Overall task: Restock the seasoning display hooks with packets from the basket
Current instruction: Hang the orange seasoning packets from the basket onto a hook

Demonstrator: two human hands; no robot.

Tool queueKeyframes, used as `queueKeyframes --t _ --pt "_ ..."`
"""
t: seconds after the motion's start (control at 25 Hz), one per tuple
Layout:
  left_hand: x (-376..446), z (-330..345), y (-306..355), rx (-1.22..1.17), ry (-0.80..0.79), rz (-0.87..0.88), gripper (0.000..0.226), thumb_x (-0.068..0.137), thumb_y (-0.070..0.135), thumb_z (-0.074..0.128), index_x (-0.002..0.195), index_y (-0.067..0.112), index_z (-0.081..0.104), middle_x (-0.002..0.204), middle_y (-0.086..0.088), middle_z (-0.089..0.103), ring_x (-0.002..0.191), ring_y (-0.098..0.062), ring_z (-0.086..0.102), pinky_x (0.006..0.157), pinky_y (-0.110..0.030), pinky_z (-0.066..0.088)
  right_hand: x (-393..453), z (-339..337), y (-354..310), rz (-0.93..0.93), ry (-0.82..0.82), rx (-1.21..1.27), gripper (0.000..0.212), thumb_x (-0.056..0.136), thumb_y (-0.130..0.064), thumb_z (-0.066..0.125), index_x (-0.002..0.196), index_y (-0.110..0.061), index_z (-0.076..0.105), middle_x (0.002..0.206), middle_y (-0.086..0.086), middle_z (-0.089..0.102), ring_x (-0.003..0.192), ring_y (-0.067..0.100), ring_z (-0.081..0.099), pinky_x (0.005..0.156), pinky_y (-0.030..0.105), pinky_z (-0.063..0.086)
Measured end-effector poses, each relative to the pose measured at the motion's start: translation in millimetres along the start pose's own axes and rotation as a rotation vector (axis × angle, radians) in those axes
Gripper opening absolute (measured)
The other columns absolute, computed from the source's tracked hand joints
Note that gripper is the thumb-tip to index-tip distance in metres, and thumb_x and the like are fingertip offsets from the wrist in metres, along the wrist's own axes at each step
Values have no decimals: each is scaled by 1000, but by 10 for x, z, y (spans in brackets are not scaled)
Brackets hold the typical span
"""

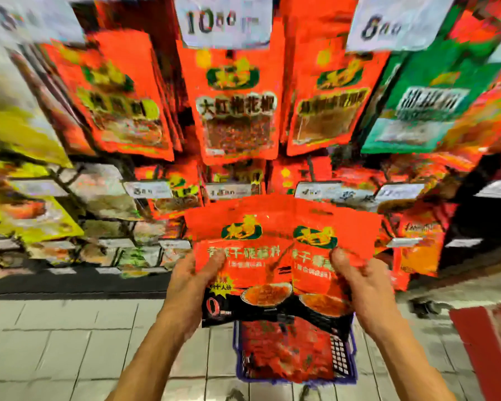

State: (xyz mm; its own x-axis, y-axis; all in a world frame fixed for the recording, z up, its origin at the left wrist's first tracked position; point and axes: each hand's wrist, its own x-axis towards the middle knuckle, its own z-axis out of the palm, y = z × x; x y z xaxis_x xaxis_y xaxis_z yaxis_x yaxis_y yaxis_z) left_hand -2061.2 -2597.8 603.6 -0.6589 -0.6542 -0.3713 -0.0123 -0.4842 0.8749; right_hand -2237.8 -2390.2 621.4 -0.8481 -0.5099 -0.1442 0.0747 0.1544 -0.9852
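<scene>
Left hand (195, 280) and right hand (356, 280) each pinch a red seasoning packet (243, 250), overlapped above the basket (343, 354). Risk: fanned pair slips or misses the hook.

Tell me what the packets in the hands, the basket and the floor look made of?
Packets: likely glossy plastic film, judging by creases and sheen. Basket: probably moulded plastic, blue rim with lattice wall. Floor: looks like pale glazed tile, with grout lines showing.
</scene>
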Motion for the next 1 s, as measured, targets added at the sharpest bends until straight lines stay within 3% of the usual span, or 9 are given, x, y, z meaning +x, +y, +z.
queueKeyframes --t 0.2,0.28,0.36,0.44,0.56,0.64,0.76,0.88,1.0 --pt "-383 327 1189 24 -22 285 29 72 25 80 100 16 77 101 -12 77 86 -22 74 73 -33 61 -114 -31 -1405 -312 -88 61 20 71 -51 69 78 -34 76 65 -15 65 61 1 53 57 20 47" --pt "-499 483 1631 15 -17 384 32 76 23 72 103 7 73 100 -14 77 84 -24 74 72 -34 61 -24 -53 -1883 -356 -87 146 16 69 -41 73 82 -34 79 70 -11 70 64 6 59 60 23 51" --pt "-614 606 2022 -10 -2 488 29 74 24 71 99 9 75 99 -15 76 83 -25 74 74 -37 62 64 -36 -2302 -374 -103 216 13 69 -29 71 80 -32 79 69 -7 71 61 10 61 59 27 52" --pt "-728 669 2324 -22 0 572 28 67 26 78 92 14 78 97 -16 77 81 -25 74 71 -37 62 116 9 -2626 -416 -122 231 13 70 -30 70 78 -30 80 68 -5 72 59 11 62 59 29 52" --pt "-799 678 2551 -42 -12 620 24 70 24 79 92 13 79 96 -16 77 80 -25 76 64 -32 60 134 96 -2930 -514 -124 221 16 76 -42 80 80 -27 80 71 -6 75 60 5 65 53 23 52" --pt "-824 687 2661 -74 -1 613 31 71 26 75 96 8 76 97 -17 77 80 -26 76 63 -31 60 131 161 -3069 -550 -119 226 24 77 -45 73 79 -22 78 71 -7 75 59 1 64 51 19 50" --pt "-825 708 2842 -79 -35 597 32 74 32 74 97 10 76 98 -16 77 83 -27 76 62 -31 59 135 281 -3215 -563 -108 263 27 77 -42 68 87 -17 74 75 -5 76 62 4 67 53 21 52" --pt "-792 699 3065 31 -72 636 34 78 44 72 97 17 77 96 -11 78 85 -25 76 64 -29 59 230 400 -3344 -562 -98 274 13 86 -29 72 83 -15 74 72 -2 75 58 9 67 48 25 53" --pt "-647 604 3288 92 -69 621 24 90 28 69 103 8 69 92 -11 78 80 -24 76 63 -31 59 365 613 -3503 -578 -50 227 11 93 -22 69 84 -17 73 74 -4 76 61 10 69 51 25 53"
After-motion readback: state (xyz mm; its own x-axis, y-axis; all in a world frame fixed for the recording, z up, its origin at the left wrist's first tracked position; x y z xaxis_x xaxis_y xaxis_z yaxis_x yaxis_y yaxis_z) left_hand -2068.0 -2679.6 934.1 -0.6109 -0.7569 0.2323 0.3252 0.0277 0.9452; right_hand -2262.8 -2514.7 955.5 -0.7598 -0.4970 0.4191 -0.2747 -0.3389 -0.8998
